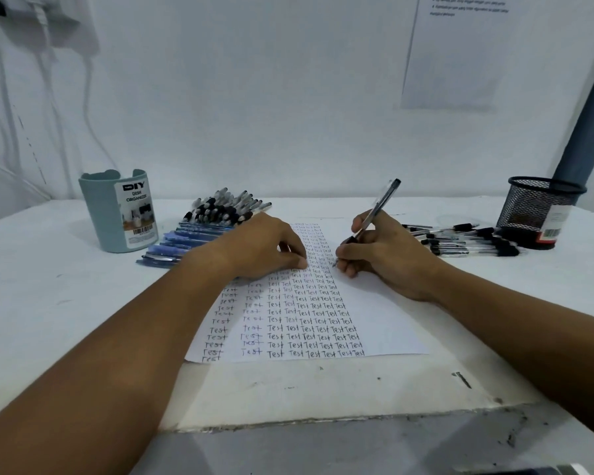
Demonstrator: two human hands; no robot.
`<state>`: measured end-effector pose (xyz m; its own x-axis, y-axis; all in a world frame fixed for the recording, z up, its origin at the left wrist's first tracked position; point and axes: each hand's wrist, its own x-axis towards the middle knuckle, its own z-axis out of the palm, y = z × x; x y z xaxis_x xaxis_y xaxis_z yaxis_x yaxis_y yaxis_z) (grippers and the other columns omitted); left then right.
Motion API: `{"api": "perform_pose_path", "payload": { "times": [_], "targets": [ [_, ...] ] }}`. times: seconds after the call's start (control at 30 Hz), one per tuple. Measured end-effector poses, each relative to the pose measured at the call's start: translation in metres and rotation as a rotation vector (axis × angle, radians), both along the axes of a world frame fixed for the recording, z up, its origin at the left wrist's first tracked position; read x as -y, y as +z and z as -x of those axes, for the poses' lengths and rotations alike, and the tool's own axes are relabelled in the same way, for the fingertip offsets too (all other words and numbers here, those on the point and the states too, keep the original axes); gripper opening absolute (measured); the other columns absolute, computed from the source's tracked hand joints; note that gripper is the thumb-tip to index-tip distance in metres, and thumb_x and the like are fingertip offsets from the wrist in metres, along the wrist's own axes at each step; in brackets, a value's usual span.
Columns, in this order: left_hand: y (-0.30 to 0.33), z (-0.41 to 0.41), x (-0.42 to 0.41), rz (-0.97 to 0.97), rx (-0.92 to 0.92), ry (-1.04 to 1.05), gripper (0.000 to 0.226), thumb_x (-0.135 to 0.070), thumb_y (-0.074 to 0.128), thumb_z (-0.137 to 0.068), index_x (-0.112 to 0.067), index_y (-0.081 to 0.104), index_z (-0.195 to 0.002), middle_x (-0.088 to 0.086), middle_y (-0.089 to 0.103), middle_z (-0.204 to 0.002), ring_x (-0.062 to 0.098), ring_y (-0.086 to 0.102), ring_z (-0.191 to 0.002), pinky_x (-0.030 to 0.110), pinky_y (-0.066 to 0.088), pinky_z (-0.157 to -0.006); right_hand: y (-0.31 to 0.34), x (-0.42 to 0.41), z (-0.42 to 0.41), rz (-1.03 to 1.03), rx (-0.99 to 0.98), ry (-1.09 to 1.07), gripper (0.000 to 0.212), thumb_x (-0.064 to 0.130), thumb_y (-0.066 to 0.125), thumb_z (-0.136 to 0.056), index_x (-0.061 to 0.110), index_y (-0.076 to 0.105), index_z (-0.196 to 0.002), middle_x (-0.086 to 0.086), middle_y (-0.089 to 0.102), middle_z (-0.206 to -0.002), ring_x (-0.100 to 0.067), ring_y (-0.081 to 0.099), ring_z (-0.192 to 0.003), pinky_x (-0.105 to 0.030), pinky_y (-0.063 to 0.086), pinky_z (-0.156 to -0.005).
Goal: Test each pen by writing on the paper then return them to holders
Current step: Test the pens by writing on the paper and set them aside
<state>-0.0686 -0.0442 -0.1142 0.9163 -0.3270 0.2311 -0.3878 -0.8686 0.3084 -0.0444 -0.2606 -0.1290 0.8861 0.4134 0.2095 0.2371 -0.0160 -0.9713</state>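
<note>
A white sheet of paper (384, 320) lies in the middle of the table, covered with columns of the word "Test". My right hand (384, 258) grips a clear black-capped pen (378, 207), its tip touching the paper at the right end of a row. My left hand (264, 248) rests on the sheet's upper left part, fingers curled, pressing it down. A pile of black and blue pens (213, 217) lies behind my left hand. More black pens (467, 240) lie to the right. A grey-green desk organizer (117, 214) stands at the left, a black mesh holder (539, 210) at the right.
The table's worn front edge (323, 423) runs below the paper. A white wall rises just behind the table, with cables (45, 97) hanging at the left, a printed sheet (460, 53) taped at the upper right and a grey pipe (587, 108) slanting behind the mesh holder.
</note>
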Motion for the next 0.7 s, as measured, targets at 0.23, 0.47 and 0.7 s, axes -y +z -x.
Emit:
{"api": "perform_pose_path", "payload": {
  "times": [0.23, 0.47, 0.7],
  "targets": [
    [-0.0006, 0.0030, 0.0011, 0.032, 0.002, 0.013, 0.018, -0.038, 0.070, -0.084, -0.028, 0.075, -0.099, -0.015, 0.070, -0.099, -0.002, 0.060, -0.093, 0.020, 0.045, -0.083, -0.0021, -0.0008, -0.0010, 0.037, 0.035, -0.012, 0.037, -0.013, 0.061, -0.086, 0.011, 0.037, -0.099, -0.025, 0.061, -0.078, -0.030, 0.059, -0.064, -0.033, 0.051, -0.060],
    [-0.0034, 0.0004, -0.0011, 0.061, -0.021, 0.035, 0.016, -0.042, 0.071, -0.082, -0.034, 0.074, -0.096, -0.018, 0.069, -0.098, -0.005, 0.059, -0.091, 0.026, 0.050, -0.087, -0.0048, -0.0014, -0.0023, 0.117, 0.090, -0.054, 0.033, -0.004, 0.065, -0.087, 0.013, 0.038, -0.096, -0.019, 0.065, -0.077, -0.029, 0.059, -0.063, -0.037, 0.052, -0.068],
    [-0.0025, 0.0035, 0.0008, 0.072, -0.013, 0.027, 0.016, -0.039, 0.071, -0.082, -0.031, 0.074, -0.096, -0.018, 0.069, -0.096, -0.005, 0.059, -0.090, 0.028, 0.052, -0.088, -0.0014, 0.0005, -0.0013, 0.027, 0.007, -0.009, 0.035, -0.011, 0.062, -0.087, 0.011, 0.037, -0.099, -0.026, 0.062, -0.082, -0.028, 0.060, -0.061, -0.033, 0.053, -0.063]
  ]
}}
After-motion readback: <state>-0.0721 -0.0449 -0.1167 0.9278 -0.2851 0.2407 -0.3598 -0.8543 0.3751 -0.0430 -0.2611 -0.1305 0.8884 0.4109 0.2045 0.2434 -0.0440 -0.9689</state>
